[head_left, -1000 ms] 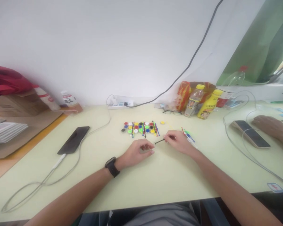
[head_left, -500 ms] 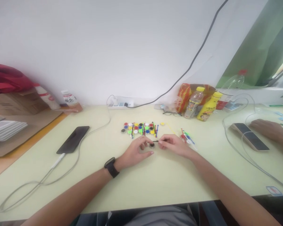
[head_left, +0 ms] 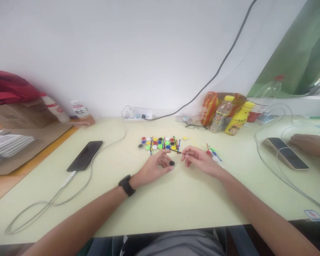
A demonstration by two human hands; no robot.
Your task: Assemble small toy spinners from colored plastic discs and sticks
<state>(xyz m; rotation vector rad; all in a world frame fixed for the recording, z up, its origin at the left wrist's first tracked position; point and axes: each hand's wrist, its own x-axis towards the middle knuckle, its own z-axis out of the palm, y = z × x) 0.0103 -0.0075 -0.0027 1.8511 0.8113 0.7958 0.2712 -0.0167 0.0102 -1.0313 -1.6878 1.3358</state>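
Nearest, on the near side of the coloured caps (head_left: 160,143), the left hand (head_left: 155,167) rests on the pale worktop (head_left: 176,206) with a black watch (head_left: 126,185) at its wrist. Its fingers are loosely curled around a small black disc (head_left: 172,163). The view is too blurred to tell whether they grip it or only touch it.

Near and right of the caps, the right hand (head_left: 200,160) has thumb and forefinger pinched shut on one end of a thin black stick (head_left: 176,151). The stick's other end reaches the front edge of the caps. A few loose coloured sticks (head_left: 213,154) lie further right.

Well left of the caps, a dark phone (head_left: 85,160) lies on its cable. Far right, another person's hand (head_left: 309,144) rests beside a second phone (head_left: 286,156).

Beyond the caps to the right stand two yellow-capped bottles (head_left: 236,122), both apparently holding yellowish drink, in front of an orange bag (head_left: 209,105). Beyond and left, a white-labelled bottle (head_left: 81,112) stands by a cardboard box (head_left: 18,113).
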